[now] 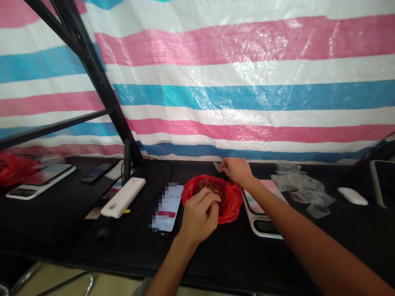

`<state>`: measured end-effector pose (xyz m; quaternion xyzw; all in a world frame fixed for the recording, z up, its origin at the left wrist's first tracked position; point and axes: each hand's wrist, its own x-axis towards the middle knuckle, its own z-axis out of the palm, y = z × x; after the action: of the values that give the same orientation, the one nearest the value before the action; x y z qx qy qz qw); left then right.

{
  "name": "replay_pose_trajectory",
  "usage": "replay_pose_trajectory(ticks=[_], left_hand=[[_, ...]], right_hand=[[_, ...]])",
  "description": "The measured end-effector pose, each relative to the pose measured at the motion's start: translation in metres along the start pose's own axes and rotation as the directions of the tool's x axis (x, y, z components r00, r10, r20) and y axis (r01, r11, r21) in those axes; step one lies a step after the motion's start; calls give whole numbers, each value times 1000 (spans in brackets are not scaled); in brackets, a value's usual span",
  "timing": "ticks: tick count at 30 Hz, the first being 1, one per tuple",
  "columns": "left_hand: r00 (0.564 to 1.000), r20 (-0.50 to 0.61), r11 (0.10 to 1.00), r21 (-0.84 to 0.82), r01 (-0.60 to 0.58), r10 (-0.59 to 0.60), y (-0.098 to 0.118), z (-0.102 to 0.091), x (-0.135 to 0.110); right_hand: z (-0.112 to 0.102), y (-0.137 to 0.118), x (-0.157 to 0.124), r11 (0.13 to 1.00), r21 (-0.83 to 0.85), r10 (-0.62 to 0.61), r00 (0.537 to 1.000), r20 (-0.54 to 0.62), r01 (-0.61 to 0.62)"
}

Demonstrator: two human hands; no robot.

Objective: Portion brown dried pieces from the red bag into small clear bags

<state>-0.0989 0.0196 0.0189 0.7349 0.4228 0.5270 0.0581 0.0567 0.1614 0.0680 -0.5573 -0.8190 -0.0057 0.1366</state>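
A red plastic bag point(232, 201) lies open on the black table point(216, 255), with dark reddish-brown bits inside. My left hand point(200, 213) hovers over the bag's near edge, its fingers curled together in a pinch; what they hold is hidden. My right hand point(236, 169) reaches past the bag to the back of the table and pinches a small clear plastic bag point(217, 166). A white digital scale point(262, 222) sits just right of the red bag, under my right forearm.
A pile of small clear bags point(304, 189) and a white mouse point(352, 195) lie to the right. A phone point(168, 207) and a white power bank point(123, 197) lie to the left, near a black frame leg point(101, 86). A second scale point(40, 181) stands far left.
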Motion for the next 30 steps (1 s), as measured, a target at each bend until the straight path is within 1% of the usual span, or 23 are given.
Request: replay_pose_trajectory(ticks=[1, 2, 3, 4, 5, 6, 7, 8, 9, 11, 13, 15, 17, 19, 22, 25, 28, 30], left_hand=[[995, -31, 994, -66, 91, -93, 0, 1, 3], [976, -67, 970, -143, 197, -208, 0, 3, 6], [943, -89, 926, -237, 293, -321, 0, 5, 9], [909, -85, 867, -350, 355, -407, 0, 7, 12], [881, -58, 798, -455, 396, -470, -1, 9, 14], [863, -12, 728, -542, 419, -506, -1, 11, 16], [851, 39, 665, -606, 437, -523, -1, 13, 17], [841, 87, 612, -646, 456, -534, -1, 14, 18], [829, 128, 573, -666, 478, -544, 0, 15, 18], [808, 181, 525, -676, 516, -561, 0, 16, 17], [798, 207, 506, -676, 535, -566, 1, 15, 16], [798, 212, 501, -681, 535, -564, 3, 14, 16], [799, 191, 491, -700, 518, -570, 5, 13, 16], [795, 175, 474, -722, 505, -581, 6, 12, 16], [781, 152, 460, -734, 499, -606, 7, 12, 16], [779, 106, 495, -717, 490, -618, 6, 12, 15], [797, 78, 539, -697, 473, -599, 5, 11, 14], [815, 63, 581, -670, 462, -576, 5, 10, 13]], right_hand=[[-5, -2, -9, 1000, 9, -10, 999, -43, 11], [-9, -4, -21, 999, 29, -40, 995, -89, 43], [-12, -8, -34, 996, 51, -72, 989, -131, 79], [-13, -11, -47, 988, 79, -120, 977, -178, 135], [-13, -14, -61, 960, 136, -196, 933, -303, 246], [-11, -17, -75, 937, 160, -222, 881, -418, 312], [-8, -18, -86, 930, 158, -212, 837, -505, 331], [-4, -19, -96, 927, 158, -201, 806, -557, 341], [1, -19, -103, 924, 157, -196, 787, -585, 347], [7, -16, -111, 915, 169, -201, 778, -595, 365], [9, -14, -113, 899, 194, -207, 771, -602, 393], [7, -17, -115, 891, 215, -189, 757, -626, 400], [3, -25, -117, 898, 212, -162, 737, -656, 386], [-1, -36, -120, 915, 198, -137, 734, -666, 350], [-2, -46, -121, 934, 204, -96, 756, -647, 293], [1, -43, -118, 923, 244, -87, 780, -620, 297], [4, -37, -115, 887, 288, -132, 797, -590, 361], [4, -35, -115, 867, 334, -130, 813, -567, 371]])
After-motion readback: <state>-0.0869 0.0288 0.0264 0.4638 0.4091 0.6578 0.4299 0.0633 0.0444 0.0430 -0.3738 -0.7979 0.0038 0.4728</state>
